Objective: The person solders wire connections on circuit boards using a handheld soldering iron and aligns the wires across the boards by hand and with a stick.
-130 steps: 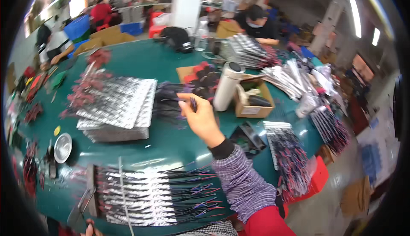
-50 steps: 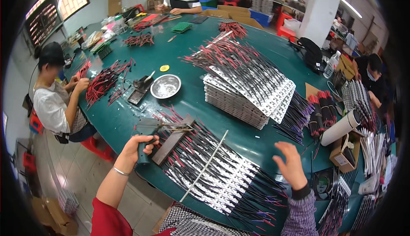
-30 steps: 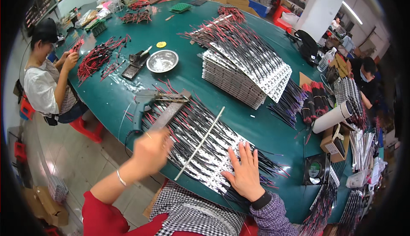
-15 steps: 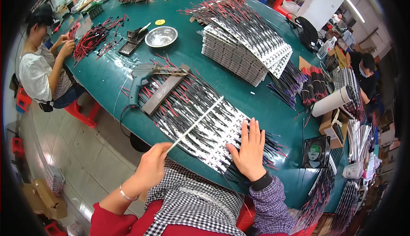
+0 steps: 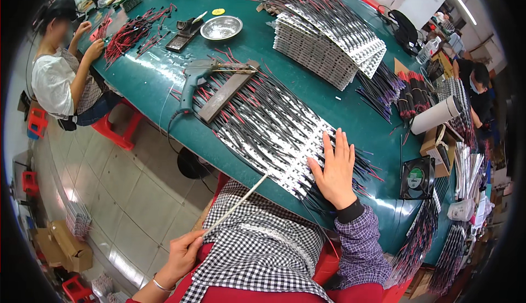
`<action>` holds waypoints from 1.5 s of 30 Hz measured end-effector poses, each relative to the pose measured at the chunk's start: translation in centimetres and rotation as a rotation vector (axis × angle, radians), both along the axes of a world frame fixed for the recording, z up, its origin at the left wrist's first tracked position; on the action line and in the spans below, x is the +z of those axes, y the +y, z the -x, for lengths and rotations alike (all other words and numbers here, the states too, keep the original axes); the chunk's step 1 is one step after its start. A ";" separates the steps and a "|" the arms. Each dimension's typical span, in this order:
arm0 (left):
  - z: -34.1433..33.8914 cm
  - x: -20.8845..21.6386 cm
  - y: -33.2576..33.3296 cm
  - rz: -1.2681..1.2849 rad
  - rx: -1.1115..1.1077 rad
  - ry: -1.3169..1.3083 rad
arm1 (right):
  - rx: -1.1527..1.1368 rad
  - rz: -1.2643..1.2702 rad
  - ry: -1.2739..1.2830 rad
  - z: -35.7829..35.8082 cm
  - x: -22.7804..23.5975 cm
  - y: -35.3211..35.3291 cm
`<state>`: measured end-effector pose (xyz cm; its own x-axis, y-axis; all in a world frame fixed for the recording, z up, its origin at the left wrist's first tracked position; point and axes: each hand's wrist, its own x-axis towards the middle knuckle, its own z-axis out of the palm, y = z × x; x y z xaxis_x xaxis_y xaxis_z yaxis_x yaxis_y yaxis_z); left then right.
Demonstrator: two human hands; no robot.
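My left hand (image 5: pixel 183 252) is closed around one end of a thin pale stick (image 5: pixel 235 206), low over my checked apron. The stick slants up to the table's front edge, its far tip by the near edge of a white perforated panel (image 5: pixel 290 174). Many black and red wires lie across that panel. My right hand (image 5: pixel 336 172) rests flat on the panel's right end, fingers stretched out. Across the wires farther left lies a dark flat bar (image 5: pixel 229 91), and a teal glue gun (image 5: pixel 190 86) sits against it.
A tall stack of white panels (image 5: pixel 312 51) stands at the back, topped with wires. Behind the glue gun are a metal bowl (image 5: pixel 221 28) and a dark tray (image 5: pixel 184 37). A black fan (image 5: pixel 417 177) and white cylinder (image 5: pixel 436 115) stand right. A co-worker (image 5: pixel 63 81) sits left, handling red wires.
My left hand has drawn the stick down and toward me, off the wires, so only its tip reaches the panel's edge. My right hand stays flat on the panel. The view has shifted slightly.
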<state>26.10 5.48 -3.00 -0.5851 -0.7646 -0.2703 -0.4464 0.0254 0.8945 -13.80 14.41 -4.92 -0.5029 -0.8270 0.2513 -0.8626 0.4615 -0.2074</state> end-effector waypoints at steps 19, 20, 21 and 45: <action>4.2 1.9 -2.6 -0.056 -0.128 -0.038 | -0.009 0.016 -0.012 0.0 0.1 0.2; 4.4 1.6 -2.6 -0.052 -0.134 -0.038 | -0.002 0.017 -0.010 0.0 0.1 0.2; 4.7 1.1 -2.6 -0.034 -0.135 -0.010 | -0.008 0.021 -0.009 0.0 0.1 0.2; 13.3 -1.8 -3.3 -0.132 -0.229 0.229 | 0.000 0.030 -0.024 -0.1 0.3 0.2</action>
<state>12.81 2.20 -4.76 -0.7943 -0.5737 -0.1999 -0.2298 -0.0210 0.9730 -13.73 14.57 -4.59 -0.5093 -0.8193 0.2634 -0.8571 0.4550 -0.2417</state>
